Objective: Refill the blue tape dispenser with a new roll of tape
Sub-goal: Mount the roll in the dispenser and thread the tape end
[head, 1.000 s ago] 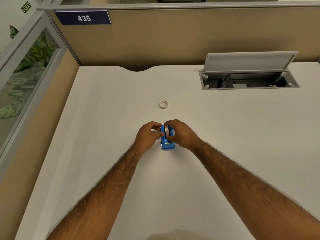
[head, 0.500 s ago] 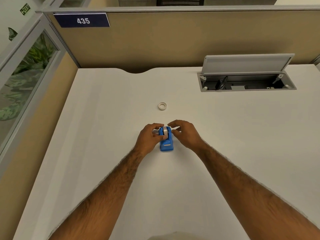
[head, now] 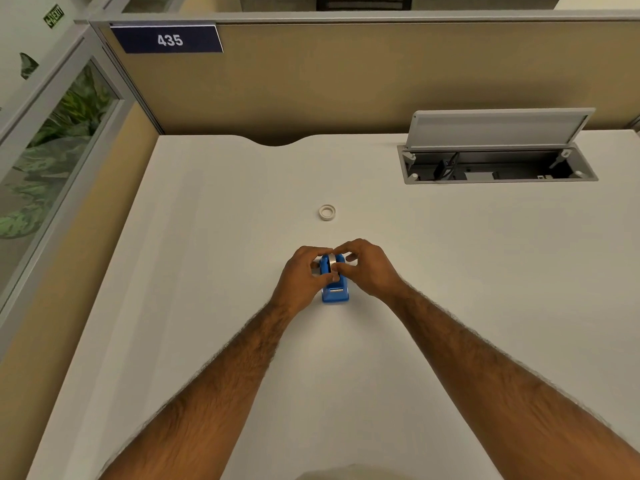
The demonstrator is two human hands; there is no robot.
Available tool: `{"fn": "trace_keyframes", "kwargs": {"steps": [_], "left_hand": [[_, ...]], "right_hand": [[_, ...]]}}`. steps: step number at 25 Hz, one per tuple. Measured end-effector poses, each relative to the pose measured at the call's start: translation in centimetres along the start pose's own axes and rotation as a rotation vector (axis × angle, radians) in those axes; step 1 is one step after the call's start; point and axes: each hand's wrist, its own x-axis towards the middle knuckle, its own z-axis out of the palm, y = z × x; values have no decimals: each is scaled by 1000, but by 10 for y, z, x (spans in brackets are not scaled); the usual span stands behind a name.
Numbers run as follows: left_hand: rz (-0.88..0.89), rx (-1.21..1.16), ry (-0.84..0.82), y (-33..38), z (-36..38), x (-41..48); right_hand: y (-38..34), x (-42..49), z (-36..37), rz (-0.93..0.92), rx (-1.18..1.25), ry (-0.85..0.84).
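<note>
Far left, glass partition [head: 52,161] with foliage behind it; number plate [head: 169,39] reading 435 on the cubicle wall. White tabletop [head: 207,306] carries everything. Left hand [head: 304,275] sits at the left flank of the blue tape dispenser [head: 335,292], fingers curled round its side and thumb laid across its front, gripping the body to steady it. Dispenser stands upright near the middle of the tabletop, cutter end toward the person. Tape roll [head: 332,263] sits on edge in the cradle, its silvery-grey band showing between the blue cheeks; whether the hub has fully dropped into its slots is hidden by the fingers. Small white ring [head: 327,213] lies flat beyond the dispenser, well apart, probably the spent core. Right hand [head: 367,268] comes in from the right, fingers bent, pinching the top and right side of the roll. Far right, recessed cable box [head: 498,166] with its lid propped open. Judged step: seating the roll. To do it well: hold the base flat with the left, press the roll straight down with even force on both sides so the hub settles level, then find the loose end and lead it toward the cutter without letting it stick to the cheeks.
</note>
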Motion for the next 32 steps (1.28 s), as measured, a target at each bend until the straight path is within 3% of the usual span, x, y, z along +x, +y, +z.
{"fn": "trace_keyframes", "kwargs": {"steps": [10,32], "left_hand": [[48,35,15,-8,3,5],[91,42,52,-18,11,6]], "right_hand": [[-4,8,7,-85,-65,66],[-15,19,10,-27,-96,78]]}}
